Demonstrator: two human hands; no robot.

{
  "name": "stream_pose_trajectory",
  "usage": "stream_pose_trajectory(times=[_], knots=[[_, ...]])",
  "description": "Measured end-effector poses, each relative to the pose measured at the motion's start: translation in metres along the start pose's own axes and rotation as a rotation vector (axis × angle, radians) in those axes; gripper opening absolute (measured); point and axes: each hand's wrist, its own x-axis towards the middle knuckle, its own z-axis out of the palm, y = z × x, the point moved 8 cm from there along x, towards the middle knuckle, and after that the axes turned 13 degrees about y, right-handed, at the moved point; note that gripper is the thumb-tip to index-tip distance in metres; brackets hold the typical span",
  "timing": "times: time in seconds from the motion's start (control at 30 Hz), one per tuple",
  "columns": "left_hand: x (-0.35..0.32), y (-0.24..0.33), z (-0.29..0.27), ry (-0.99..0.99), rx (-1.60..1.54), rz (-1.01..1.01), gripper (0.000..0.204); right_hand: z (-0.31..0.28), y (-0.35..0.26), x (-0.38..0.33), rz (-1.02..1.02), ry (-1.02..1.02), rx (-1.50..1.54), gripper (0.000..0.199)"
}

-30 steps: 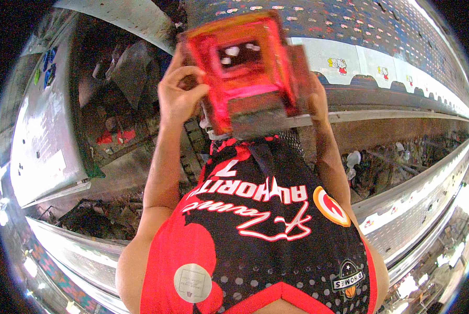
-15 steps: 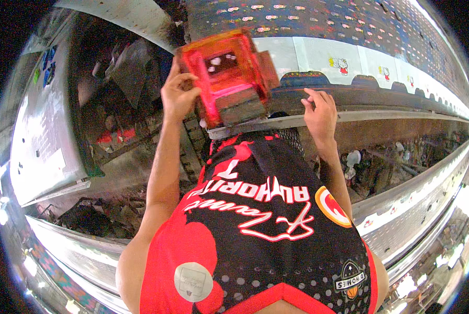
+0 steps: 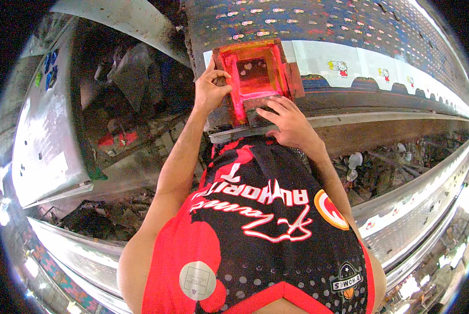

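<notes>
A small screen-printing frame [image 3: 284, 68], smeared with red ink, lies over the near left end of a row of white cut pieces. Small heart shapes show in its dark mesh window. My left hand [image 3: 212, 90] pinches the left side of this frame between thumb and fingers. Along its near edge, my right hand [image 3: 289, 123] rests with fingers stretched out, touching the frame and not wrapped round it. To the right, a white piece [image 3: 318, 60] carries a printed cartoon cat in red and yellow. Whatever lies directly under the frame is hidden.
The long printing table [image 3: 360, 99] runs off to the right, its dark top covered with rows of small coloured prints [image 3: 276, 21]. Another pale table [image 3: 48, 141] stands at left. Dark clutter [image 3: 386, 162] fills the space below the near edge. More long tables lie behind me.
The frame has moved right and come down onto the white pieces, with my left hand still on it. My right hand has moved left, from beside the frame to its near edge.
</notes>
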Motion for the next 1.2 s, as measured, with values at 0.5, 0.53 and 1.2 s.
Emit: stream_pose_trajectory(times=[0.5,0.53,1.2], knots=[[-0.002,0.012,0.013,-0.032,-0.044,-0.01,0.031,0.004,0.027,0.024,0.032,0.056,-0.069,0.046],[-0.002,0.013,0.013,-0.037,-0.022,-0.012,0.031,0.006,0.029,0.025,0.042,0.046,-0.086,0.047],[-0.003,-0.003,0.012,-0.06,-0.251,-0.112,0.031,0.016,0.031,0.033,0.138,0.123,-0.143,0.042]])
